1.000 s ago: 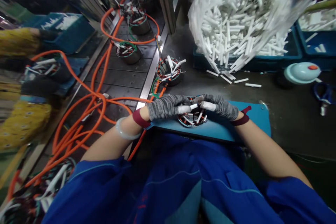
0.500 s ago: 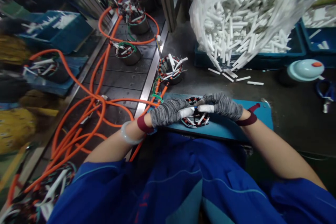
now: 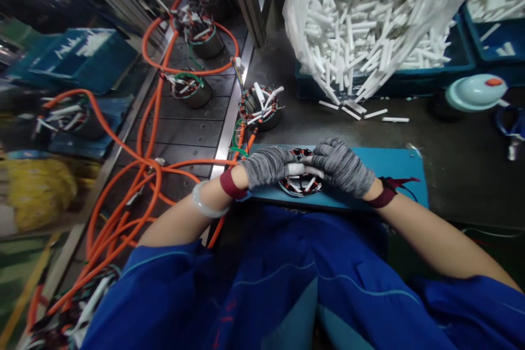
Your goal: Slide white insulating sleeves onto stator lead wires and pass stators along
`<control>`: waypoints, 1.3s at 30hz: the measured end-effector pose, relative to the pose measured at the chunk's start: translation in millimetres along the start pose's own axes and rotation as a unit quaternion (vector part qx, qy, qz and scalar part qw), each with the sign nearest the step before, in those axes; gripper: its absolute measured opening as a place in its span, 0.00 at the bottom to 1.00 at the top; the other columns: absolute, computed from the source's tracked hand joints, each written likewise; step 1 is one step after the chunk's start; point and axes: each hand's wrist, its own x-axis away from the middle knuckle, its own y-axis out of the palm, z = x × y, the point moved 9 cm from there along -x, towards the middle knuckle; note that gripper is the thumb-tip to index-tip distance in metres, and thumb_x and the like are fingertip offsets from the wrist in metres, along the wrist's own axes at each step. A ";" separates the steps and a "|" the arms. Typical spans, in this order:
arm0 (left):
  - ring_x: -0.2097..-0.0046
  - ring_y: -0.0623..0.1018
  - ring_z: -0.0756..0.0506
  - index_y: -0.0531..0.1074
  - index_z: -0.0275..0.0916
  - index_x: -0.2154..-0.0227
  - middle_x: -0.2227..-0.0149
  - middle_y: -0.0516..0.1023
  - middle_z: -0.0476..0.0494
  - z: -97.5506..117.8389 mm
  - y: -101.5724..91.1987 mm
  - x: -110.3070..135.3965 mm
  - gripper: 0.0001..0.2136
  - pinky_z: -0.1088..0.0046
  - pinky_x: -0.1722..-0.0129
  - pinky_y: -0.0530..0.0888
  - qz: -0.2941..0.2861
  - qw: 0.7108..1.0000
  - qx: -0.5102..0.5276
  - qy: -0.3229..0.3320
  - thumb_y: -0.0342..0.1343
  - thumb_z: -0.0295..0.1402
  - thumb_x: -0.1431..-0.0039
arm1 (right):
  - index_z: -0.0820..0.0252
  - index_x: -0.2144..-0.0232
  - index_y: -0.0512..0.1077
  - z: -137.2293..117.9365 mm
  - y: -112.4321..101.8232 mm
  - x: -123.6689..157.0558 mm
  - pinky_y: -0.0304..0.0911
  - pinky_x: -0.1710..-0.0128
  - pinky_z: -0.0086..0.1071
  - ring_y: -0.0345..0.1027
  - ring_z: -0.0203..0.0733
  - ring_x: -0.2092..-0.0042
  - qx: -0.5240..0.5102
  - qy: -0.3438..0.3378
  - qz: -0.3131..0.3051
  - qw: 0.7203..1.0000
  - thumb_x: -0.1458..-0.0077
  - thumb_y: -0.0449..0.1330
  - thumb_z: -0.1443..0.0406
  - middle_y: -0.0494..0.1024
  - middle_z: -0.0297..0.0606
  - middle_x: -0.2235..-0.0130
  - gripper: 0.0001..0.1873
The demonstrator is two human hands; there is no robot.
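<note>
both knit-gloved grips, left hand [image 3: 268, 165] and right hand [image 3: 340, 167], pinch closed over round copper-wound stator [image 3: 298, 181].

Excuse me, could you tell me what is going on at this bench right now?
A person in a blue jacket works on a round wound motor stator lying on a blue mat. Both hands wear grey knitted gloves: the left hand and right hand meet over the stator, fingertips together. Behind stands a clear bag of white tubes; orange cables run to the left.
</note>
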 end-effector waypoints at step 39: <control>0.45 0.81 0.39 0.75 0.38 0.45 0.45 0.79 0.37 -7.7 31.1 69.2 0.17 0.61 0.42 0.77 0.226 0.973 -0.039 0.021 0.60 0.39 0.33 | 0.58 0.72 0.74 22.6 29.4 76.1 0.64 0.67 0.35 0.66 0.39 0.70 -0.302 0.324 0.072 0.894 0.36 0.57 0.45 0.75 0.33 0.72 0.25</control>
